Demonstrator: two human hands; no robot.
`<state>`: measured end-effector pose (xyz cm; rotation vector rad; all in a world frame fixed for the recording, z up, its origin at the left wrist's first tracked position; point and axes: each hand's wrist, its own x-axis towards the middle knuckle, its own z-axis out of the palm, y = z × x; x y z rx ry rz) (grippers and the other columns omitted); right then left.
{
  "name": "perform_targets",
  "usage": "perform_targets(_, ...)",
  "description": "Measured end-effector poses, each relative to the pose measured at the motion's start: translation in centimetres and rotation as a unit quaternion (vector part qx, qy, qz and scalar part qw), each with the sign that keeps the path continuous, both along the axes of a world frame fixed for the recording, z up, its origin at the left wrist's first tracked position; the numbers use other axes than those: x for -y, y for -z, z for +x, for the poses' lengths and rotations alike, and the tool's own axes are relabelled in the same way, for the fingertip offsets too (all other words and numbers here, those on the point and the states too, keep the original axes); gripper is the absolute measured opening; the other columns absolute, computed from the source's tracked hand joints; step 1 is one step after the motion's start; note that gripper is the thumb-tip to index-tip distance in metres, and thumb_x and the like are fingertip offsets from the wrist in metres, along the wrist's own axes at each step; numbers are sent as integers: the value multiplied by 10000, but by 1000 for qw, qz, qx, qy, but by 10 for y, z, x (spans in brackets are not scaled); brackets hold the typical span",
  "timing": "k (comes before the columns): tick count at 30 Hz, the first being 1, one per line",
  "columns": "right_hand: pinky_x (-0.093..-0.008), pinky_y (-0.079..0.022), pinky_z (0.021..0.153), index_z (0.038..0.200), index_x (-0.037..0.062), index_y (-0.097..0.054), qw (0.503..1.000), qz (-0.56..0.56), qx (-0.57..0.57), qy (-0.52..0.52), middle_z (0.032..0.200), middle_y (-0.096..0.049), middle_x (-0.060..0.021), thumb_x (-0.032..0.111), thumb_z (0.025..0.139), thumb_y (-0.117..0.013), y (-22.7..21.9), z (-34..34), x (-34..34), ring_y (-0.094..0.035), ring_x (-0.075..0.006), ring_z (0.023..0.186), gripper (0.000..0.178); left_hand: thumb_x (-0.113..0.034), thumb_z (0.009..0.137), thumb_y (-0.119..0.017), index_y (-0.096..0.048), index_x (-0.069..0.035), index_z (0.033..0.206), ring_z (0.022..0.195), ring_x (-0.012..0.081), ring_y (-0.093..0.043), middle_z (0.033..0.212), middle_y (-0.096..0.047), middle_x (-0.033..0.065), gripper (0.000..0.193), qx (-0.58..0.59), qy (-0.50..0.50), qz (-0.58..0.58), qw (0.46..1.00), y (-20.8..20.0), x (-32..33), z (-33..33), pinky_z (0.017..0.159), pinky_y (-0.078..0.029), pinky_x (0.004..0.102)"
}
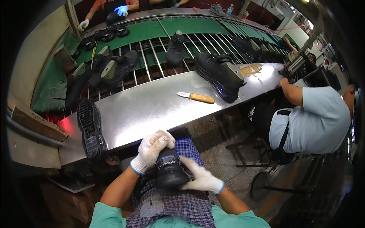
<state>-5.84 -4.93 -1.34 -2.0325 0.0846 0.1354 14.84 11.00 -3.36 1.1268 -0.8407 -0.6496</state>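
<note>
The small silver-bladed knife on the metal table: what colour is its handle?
The knife's handle is golden brown, in the head view.

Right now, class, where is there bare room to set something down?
Widest bare patch: on the metal table, between the shoe showing its sole and the knife. Crowded: the left end of the rollers, where black shoes bunch.

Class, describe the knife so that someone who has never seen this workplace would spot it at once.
Start at the long, shiny metal bench across the view. Near its centre, between a shoe showing its sole at left and black footwear at right, lies the knife, blade pointing left. Its tan handle sets it apart from these dark neighbours.
</note>
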Motion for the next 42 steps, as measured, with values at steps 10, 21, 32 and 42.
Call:
perform_targets(10, -613, -439, 1173, 1168, 20, -683, 956, -222, 159, -105, 1230, -634, -221, 411, 852, -833, -80, 8, -47, -637, -373, 1196, 525, -210, 1099, -535, -682, 68, 1001, 913, 190, -660, 934, -710, 104, 330, -3, -81, 14, 997, 35, 3, 27, 931, -549, 355)
perform_targets(21, -597, -544, 1058, 736, 110, -667, 960, -144, 226, -84, 715, -605, -58, 212, 649, -898, -39, 33, -46, -640, -276, 688, 267, -191, 1085, -537, -721, 38, 1031, 1016, 230, -695, 1062, -744, 157, 299, 72, -143, 124, 979, 3, -16, 15, 947, -561, 364)
perform_targets(32, -446, -509, 822, 980, 91, -707, 964, -10, 218, -150, 893, -656, -79, 491, 545, -1018, -49, 76, -9, -659, -312, 819, 668, -189, 592, -953, -657, -10, 1103, 968, 385, -691, 1061, -645, 171, 617, 291, -170, 110, 935, -36, -76, -74, 837, -607, 490)
perform_targets(42, -454, -491, 847, 1127, 68, -654, 980, 27, 200, -6, 1060, -616, -106, 436, 535, -1075, -1, 60, 13, -598, -289, 955, 814, -175, 611, -986, -633, -6, 1158, 908, 333, -676, 1053, -630, 150, 672, 263, -218, 144, 929, -22, -63, -63, 727, -585, 434)
